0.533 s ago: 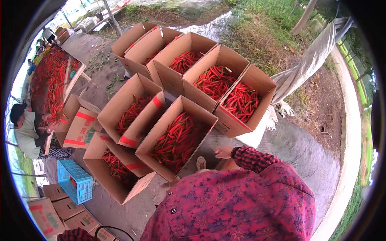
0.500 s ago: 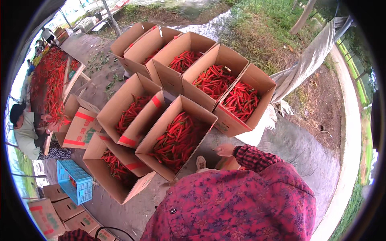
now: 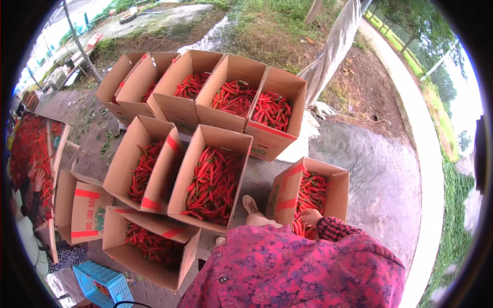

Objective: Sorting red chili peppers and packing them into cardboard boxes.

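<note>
My right hand [image 3: 309, 216] is inside the near right cardboard box [image 3: 336, 190], over the red chili peppers [image 3: 311, 191] that fill its lower part. The fingers are bent and drawn together; whether a pepper is between them is too small to make out. The dark red checked cuff covers the wrist. My left hand is out of view. Left of my shoe stands another open box [image 3: 205, 134], also part filled with chili peppers [image 3: 213, 179].
Several open boxes of peppers stand in a row [image 3: 221, 117] ahead. More boxes [image 3: 151, 203] stand at the left, with a blue plastic crate [image 3: 110, 287] near them. A person's hand [image 3: 37, 179] is over a pepper-covered table [image 3: 59, 146]. White sheeting [image 3: 334, 51] hangs at the back right.
The view has turned to the right, and the near right box now shows fully. My right hand has moved down onto its peppers. My left sleeve has left the view.
</note>
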The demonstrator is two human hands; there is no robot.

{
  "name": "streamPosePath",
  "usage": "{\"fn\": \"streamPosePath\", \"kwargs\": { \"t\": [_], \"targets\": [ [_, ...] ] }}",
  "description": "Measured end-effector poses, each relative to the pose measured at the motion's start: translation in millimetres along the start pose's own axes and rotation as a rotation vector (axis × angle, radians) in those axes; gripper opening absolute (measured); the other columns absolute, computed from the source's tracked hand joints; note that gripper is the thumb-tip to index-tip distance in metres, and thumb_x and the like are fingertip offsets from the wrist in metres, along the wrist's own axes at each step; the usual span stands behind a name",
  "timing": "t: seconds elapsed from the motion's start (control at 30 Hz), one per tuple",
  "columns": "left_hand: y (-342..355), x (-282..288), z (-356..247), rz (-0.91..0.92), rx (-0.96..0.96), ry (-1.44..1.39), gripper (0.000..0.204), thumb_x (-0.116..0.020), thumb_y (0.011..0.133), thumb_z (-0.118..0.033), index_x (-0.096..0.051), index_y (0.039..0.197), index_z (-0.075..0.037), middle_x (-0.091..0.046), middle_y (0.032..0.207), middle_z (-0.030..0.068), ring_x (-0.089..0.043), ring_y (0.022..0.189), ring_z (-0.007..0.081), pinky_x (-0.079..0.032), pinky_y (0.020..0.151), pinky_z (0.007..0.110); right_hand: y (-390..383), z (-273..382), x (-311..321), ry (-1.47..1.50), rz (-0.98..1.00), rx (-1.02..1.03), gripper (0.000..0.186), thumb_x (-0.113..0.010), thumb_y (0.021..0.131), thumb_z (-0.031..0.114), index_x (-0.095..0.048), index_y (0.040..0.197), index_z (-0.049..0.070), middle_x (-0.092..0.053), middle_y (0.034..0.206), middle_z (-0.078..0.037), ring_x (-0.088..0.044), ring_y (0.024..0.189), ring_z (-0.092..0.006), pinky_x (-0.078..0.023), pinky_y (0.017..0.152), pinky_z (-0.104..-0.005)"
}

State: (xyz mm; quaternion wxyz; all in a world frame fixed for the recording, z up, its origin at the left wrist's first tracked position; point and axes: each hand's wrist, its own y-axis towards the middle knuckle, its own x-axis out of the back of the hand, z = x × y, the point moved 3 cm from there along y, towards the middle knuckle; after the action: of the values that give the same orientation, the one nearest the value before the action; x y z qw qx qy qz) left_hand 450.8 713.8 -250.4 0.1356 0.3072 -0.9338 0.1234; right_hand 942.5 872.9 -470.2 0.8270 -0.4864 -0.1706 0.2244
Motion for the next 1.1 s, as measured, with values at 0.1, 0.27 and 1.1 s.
{"fn": "streamPosePath", "kwargs": {
  "t": [0.1,0.27,1.1],
  "targets": [
    [-5,18,23,-0.004,0.021,0.0,0.038,-0.038,0.085,-0.032,-0.038,0.121,-0.022,-0.032,0.13,0.0049,-0.03,0.118,0.0248,-0.02,0.099,0.045,-51,-12,-63,-0.482,-0.056,-0.128,0.029,-0.057,0.078,0.027,-0.059,0.096,0.005,-0.059,0.068,-0.006,-0.058,0.061,-0.0155,-0.051,0.054,-0.0285],
    [-8,34,35,0.066,0.019,-0.037,0.038,-0.039,0.085,-0.034,-0.039,0.121,-0.021,-0.033,0.129,0.0047,-0.031,0.117,0.0246,-0.021,0.098,0.045,-114,-64,-118,-0.607,-0.052,-0.12,0.029,-0.057,0.074,0.03,-0.064,0.091,0.008,-0.063,0.084,-0.011,-0.06,0.079,-0.022,-0.047,0.072,-0.0322],
    [-68,29,-24,0.065,-0.115,0.103,0.038,-0.041,0.084,-0.04,-0.045,0.116,-0.02,-0.04,0.126,0.0037,-0.038,0.112,0.0236,-0.024,0.096,0.043,-82,-89,-75,-0.389,0.105,-0.076,0.032,-0.052,0.08,0.03,-0.057,0.1,0.005,-0.06,0.077,-0.004,-0.06,0.064,-0.0157,-0.052,0.052,-0.0292]
  ]
}}
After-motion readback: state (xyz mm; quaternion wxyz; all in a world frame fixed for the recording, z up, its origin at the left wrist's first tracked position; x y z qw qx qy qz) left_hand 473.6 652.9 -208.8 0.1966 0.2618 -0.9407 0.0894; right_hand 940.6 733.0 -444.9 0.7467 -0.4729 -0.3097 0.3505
